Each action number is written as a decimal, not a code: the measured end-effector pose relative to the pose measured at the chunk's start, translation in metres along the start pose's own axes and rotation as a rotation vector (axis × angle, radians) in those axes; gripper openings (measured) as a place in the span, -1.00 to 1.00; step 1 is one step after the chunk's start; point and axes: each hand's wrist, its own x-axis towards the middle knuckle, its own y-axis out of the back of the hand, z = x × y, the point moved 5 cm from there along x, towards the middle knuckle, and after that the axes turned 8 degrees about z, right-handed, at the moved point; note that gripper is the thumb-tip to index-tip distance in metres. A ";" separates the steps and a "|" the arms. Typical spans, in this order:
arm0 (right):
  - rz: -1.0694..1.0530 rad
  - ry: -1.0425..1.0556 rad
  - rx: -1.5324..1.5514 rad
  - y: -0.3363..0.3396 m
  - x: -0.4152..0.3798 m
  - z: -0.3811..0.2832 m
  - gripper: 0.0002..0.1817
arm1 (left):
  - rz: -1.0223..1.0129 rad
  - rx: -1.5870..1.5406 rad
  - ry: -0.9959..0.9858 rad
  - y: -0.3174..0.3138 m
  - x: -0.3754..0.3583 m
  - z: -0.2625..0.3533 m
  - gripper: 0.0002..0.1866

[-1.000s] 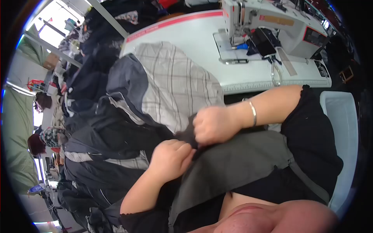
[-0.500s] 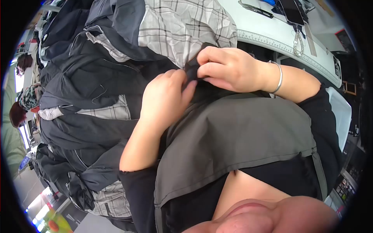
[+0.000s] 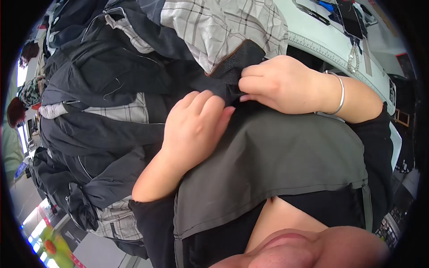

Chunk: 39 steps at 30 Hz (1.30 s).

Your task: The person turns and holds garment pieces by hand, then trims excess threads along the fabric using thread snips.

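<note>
My left hand (image 3: 196,118) is closed on the edge of a dark jacket (image 3: 237,67), fingers curled over the cloth and thumb alongside. Just to its right, my right hand (image 3: 272,85), with a bangle at the wrist, pinches the same dark cloth between thumb and fingers. The grip points themselves are partly hidden by the fingers. Above the hands, the jacket's pale checked lining (image 3: 201,31) is turned outward, meeting the dark fabric along a thin brown edging.
More dark jackets (image 3: 98,80) with zips and checked linings are heaped to the left. At the upper right, a white table (image 3: 295,18) carries a ruler (image 3: 317,44), a folding knife (image 3: 317,15) and a phone (image 3: 350,20). A grey apron (image 3: 277,152) covers my lap.
My hands have drawn slightly apart and lower in the view. More of the dark panel and its brown edging now shows between them and the checked lining.
</note>
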 end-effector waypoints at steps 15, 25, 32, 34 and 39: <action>-0.132 0.245 -0.029 0.003 -0.009 0.001 -0.82 | -0.352 -0.004 -0.111 -0.012 0.005 -0.001 -0.84; -0.007 -0.124 0.225 0.005 -0.038 0.052 -0.87 | -0.220 -0.123 0.079 -0.009 -0.001 -0.026 -0.77; -0.077 0.086 0.136 -0.008 -0.029 0.006 -0.61 | 0.049 0.055 0.214 0.007 0.013 -0.052 -0.76; -0.049 -0.029 -0.090 -0.018 -0.030 0.031 -0.51 | 0.083 0.155 0.220 0.011 0.015 -0.052 -0.84; -0.261 -0.088 -0.130 -0.031 -0.021 0.062 -0.71 | 0.020 -0.206 0.232 -0.008 0.008 -0.013 -0.80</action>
